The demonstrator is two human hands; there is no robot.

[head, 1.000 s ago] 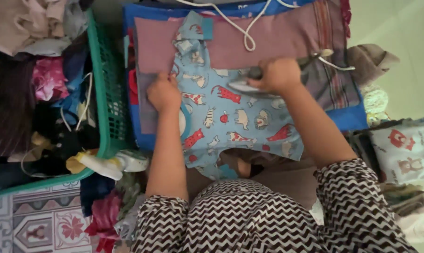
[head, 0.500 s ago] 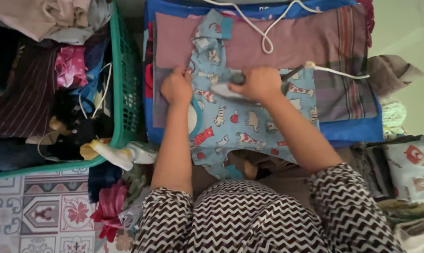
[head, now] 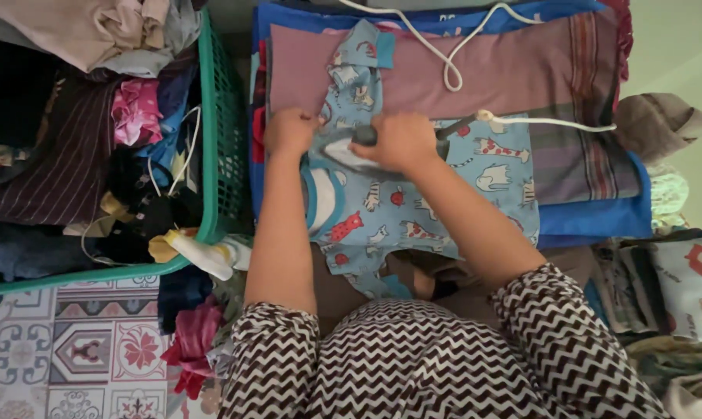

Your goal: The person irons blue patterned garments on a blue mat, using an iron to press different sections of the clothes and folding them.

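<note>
Right hand (head: 401, 141) is gripping the handle of a clothes iron (head: 347, 151), fingers clenched around it; the iron's pale soleplate is resting on a light blue child's shirt (head: 413, 209) printed with animals. Left hand (head: 289, 130) is lying just left of the iron, fingers curled loosely and pressing the shirt's edge flat, grasping nothing that can be made out. The shirt is lying spread over a mauve striped cloth (head: 522, 77), itself on a blue blanket (head: 599, 221), in the middle of the scene. A white cord (head: 452, 58) is looping across the far side of the cloth and running in to the iron from the right. At left, a green laundry basket (head: 219, 116) is sitting heaped with mixed clothes. Folded garments (head: 688, 279) are stacked at near right.
</note>
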